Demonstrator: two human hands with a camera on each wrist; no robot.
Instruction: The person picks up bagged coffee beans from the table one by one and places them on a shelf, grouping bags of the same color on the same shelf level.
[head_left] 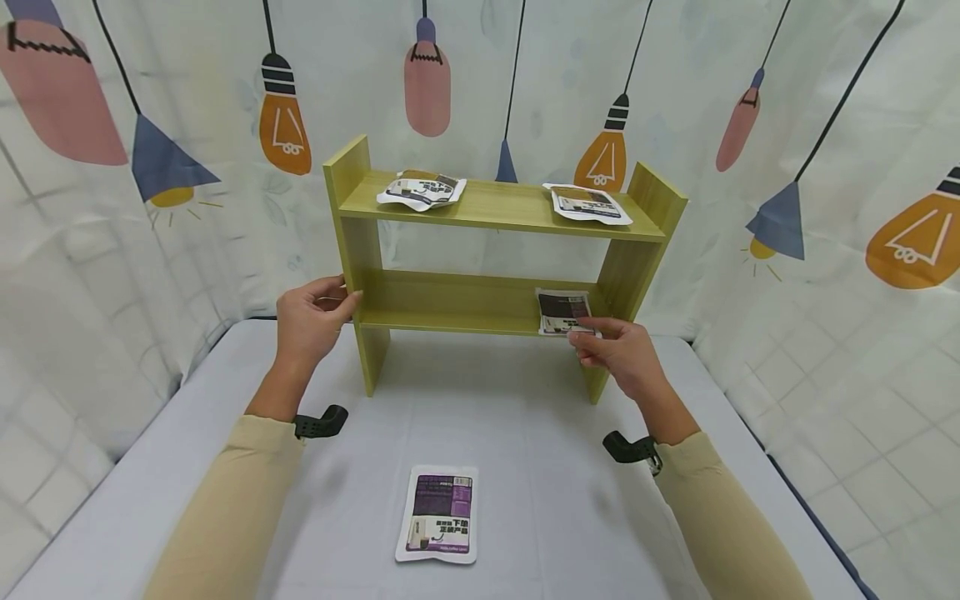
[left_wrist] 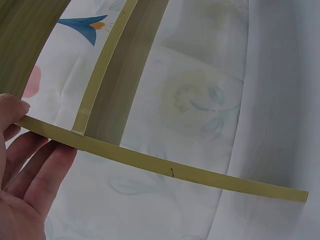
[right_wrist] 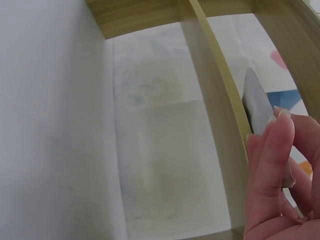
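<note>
My left hand [head_left: 311, 321] grips the left side panel of a small wooden shelf [head_left: 450, 218]; in the left wrist view its thumb lies on one face of the panel [left_wrist: 170, 169] and the fingers on the other. At the right end of the lower board, my right hand [head_left: 618, 354] pinches the near corner of a flat dark-labelled pouch [head_left: 562, 312]. The right wrist view shows that pouch [right_wrist: 256, 102] edge-on, close over the board's front edge. A white pouch with a purple label [head_left: 437, 515] lies flat on the table in front of the shelf.
On the top board sit two white pouches, one at the left [head_left: 422, 192] and another at the right [head_left: 587, 205]. The shelf stands on a white-covered table [head_left: 525, 467]. Behind and beside it hangs a curtain [head_left: 480, 92] printed with lamps.
</note>
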